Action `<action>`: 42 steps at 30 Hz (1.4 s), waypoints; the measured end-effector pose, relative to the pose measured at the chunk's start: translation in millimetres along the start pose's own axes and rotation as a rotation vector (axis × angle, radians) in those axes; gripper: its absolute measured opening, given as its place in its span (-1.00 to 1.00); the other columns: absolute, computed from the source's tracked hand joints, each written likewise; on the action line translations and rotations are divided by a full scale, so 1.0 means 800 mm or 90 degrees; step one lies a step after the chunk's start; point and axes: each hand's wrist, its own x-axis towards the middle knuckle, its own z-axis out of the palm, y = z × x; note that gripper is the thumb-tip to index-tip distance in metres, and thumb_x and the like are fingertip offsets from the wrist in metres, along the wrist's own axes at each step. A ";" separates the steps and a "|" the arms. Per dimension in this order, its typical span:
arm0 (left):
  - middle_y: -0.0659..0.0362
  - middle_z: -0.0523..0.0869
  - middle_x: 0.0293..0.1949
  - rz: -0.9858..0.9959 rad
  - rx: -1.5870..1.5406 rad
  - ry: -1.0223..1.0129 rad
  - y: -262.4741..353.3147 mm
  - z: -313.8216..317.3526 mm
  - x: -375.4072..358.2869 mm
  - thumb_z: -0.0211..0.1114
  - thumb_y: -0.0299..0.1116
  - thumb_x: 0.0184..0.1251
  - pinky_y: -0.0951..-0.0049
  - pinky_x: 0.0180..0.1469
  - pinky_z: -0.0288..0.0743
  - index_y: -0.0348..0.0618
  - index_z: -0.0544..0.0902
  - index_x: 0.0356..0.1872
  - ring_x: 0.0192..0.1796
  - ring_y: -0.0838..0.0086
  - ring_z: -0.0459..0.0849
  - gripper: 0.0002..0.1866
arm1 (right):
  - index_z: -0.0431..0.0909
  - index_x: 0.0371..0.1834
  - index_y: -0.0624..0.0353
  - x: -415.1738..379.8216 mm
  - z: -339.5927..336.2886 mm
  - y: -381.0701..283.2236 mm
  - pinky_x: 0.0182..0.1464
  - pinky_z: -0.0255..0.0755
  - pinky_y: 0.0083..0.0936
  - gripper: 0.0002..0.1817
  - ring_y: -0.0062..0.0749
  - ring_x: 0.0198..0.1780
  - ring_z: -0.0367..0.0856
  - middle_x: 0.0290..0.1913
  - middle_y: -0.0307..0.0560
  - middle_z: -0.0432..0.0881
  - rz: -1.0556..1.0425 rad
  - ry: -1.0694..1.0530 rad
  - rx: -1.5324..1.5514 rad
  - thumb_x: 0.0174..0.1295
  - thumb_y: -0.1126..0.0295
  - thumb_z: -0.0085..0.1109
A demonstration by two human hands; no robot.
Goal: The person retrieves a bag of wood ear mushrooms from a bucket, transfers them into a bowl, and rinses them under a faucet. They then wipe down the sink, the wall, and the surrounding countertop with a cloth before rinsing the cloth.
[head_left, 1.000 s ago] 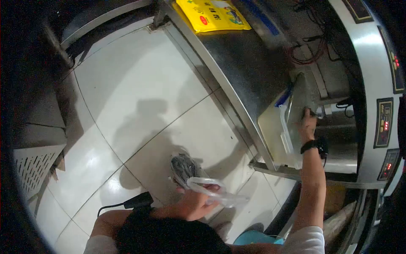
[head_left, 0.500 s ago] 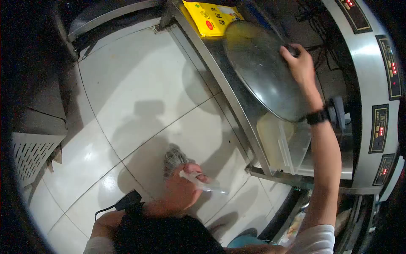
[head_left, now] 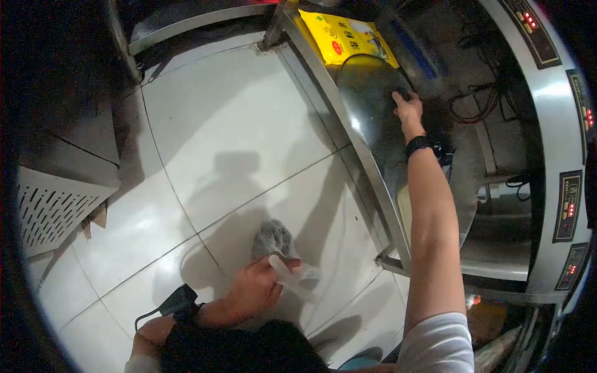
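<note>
My right hand [head_left: 408, 113], with a black band on the wrist, reaches over the metal shelf and grips the dark knob of a large round pot lid [head_left: 367, 102]. The lid's upper edge lies beside a yellow packet [head_left: 345, 40] with printed characters and overlaps its lower border. Low in the view, my left hand [head_left: 256, 286] is closed on the gathered neck of a clear plastic bag [head_left: 273, 239] with something dark inside, which hangs above the floor. I cannot make out the bag's contents.
Beneath the right forearm, a pale container [head_left: 405, 208] is partly hidden on the shelf [head_left: 329, 93]. Steel panels with red digital displays [head_left: 569, 208] run down the right side, and cables [head_left: 479, 109] lie behind the shelf. A perforated grey box [head_left: 62, 208] stands at left on the tiled floor [head_left: 230, 112].
My right hand has carried the lid farther back along the shelf and down beside the yellow packet, uncovering the right of the shelf. The view has shifted slightly. My left hand keeps the bag.
</note>
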 end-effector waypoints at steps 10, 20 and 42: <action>-0.14 0.46 -0.11 -0.095 0.076 -0.073 0.002 -0.008 0.015 0.11 -0.51 -0.01 0.13 -0.10 0.44 -0.29 0.56 -0.26 -0.21 0.05 0.55 -0.76 | 0.34 0.06 0.28 -0.263 -0.256 -0.076 0.09 0.27 -0.43 -0.50 -0.16 0.06 0.38 0.00 0.08 0.38 -0.291 -0.041 -0.176 0.08 0.28 0.21; 0.06 0.37 -0.56 -0.179 -0.257 0.137 0.039 -0.056 0.014 -0.09 -0.45 0.31 0.46 -0.39 0.29 -0.33 0.39 -0.35 -0.49 0.37 0.37 -0.85 | 0.43 -0.17 0.26 -0.445 -0.349 0.048 -0.19 0.41 -0.36 -0.68 -0.14 -0.19 0.55 -0.27 0.10 0.53 -0.102 -0.153 -0.318 -0.01 0.47 0.27; -0.05 0.45 -0.30 -0.140 0.373 0.402 0.002 -0.142 -0.046 -0.02 -0.55 0.28 0.25 -0.18 0.35 -0.12 0.45 -0.06 -0.23 0.05 0.48 -0.76 | 0.54 -0.33 -0.22 -0.611 -0.278 0.003 -0.30 0.36 -0.55 -0.73 -0.58 -0.26 0.49 -0.27 -0.47 0.54 -0.624 -0.616 -0.092 -0.20 0.28 0.09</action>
